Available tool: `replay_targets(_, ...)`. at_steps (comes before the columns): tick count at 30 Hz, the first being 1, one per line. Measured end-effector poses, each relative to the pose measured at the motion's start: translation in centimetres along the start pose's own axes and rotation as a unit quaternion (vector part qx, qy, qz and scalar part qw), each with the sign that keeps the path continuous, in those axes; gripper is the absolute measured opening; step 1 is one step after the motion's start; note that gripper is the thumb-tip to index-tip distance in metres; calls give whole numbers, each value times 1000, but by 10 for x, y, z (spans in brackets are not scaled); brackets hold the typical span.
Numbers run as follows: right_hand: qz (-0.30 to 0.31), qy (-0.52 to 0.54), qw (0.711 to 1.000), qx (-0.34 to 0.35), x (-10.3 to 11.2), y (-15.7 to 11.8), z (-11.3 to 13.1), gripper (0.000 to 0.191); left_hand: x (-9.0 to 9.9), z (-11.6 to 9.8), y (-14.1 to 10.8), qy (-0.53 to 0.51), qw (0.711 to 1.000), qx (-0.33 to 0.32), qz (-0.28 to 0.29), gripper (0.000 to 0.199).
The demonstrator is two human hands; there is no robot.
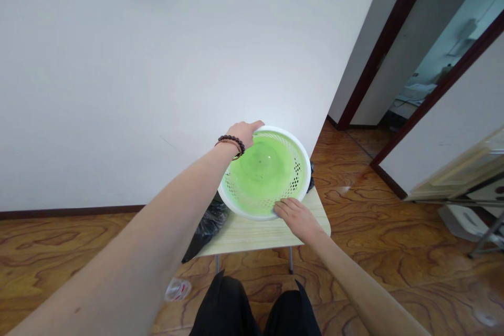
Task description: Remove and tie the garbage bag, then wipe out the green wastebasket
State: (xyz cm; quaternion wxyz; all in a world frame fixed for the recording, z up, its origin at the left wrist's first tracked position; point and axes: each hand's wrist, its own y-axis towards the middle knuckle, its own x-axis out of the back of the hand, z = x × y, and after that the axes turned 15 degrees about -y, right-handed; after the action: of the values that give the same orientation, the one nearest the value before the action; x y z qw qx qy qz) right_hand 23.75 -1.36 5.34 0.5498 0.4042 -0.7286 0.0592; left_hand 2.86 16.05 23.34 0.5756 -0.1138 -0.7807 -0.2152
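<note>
A round basket (262, 170), green inside with a white rim and rows of holes, is above a small light-wood table (252, 236). My left hand (244, 133) grips its rim at the far upper left, with beaded bracelets on the wrist. At the near right edge, the fingers of my right hand (294, 214) are over the rim, the thumb hidden beneath. Black plastic (212, 220) lies on the table at the basket's left, and a bit of dark material (311, 176) shows at its right.
Behind the table stands a white wall (157, 73). A clear plastic container (178, 290) lies on the wooden floor (354, 231) at the lower left. To the right are a doorway, a white box (464, 220) and a metal leg.
</note>
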Motion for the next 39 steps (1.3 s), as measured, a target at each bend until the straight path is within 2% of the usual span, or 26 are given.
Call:
replay_targets(6, 27, 41, 999, -3, -3, -3, -4, 36, -2, -13, 1, 29, 999, 28, -11, 45)
replay_targets(11, 42, 63, 997, -32, -9, -5, 5, 39, -6, -16, 8, 5, 999, 47, 0, 38)
replay_targets(14, 46, 71, 995, -49, -12, -6, 11, 38, -8, -14, 8, -14, 999, 40, 9, 44)
replay_targets(16, 48, 78, 993, -68, -14, -6, 17, 38, -9, -14, 7, -9, 999, 38, 12, 41)
replay_targets(19, 43, 86, 986, -137, -16, -2, 36, 36, -10, -20, 3, 4, 999, 48, 10, 36)
replay_targets(24, 33, 97, 946, -306, -14, 26, 94, 37, -14, -33, 3, -4, 998, 70, -2, 37)
replay_targets(27, 35, 116, 940, -318, -13, 44, 113, 40, -17, -35, 5, -4, 997, 76, -9, 36)
replay_targets(30, 49, 122, 962, -241, -13, 40, 99, 42, -17, -33, 5, -5, 997, 77, -4, 38)
replay_targets(32, 69, 109, 975, -180, -13, 25, 75, 41, -16, -32, 3, -6, 997, 73, -2, 40)
replay_targets(34, 96, 83, 980, -152, -12, 8, 49, 40, -14, -33, 2, -8, 998, 67, -3, 41)
replay_targets(37, 126, 53, 972, -192, -12, -4, 29, 40, -15, -37, 3, -11, 998, 69, -7, 40)
replay_targets(39, 134, 56, 956, -257, -13, 3, 37, 39, -16, -40, 5, -12, 997, 76, -7, 39)
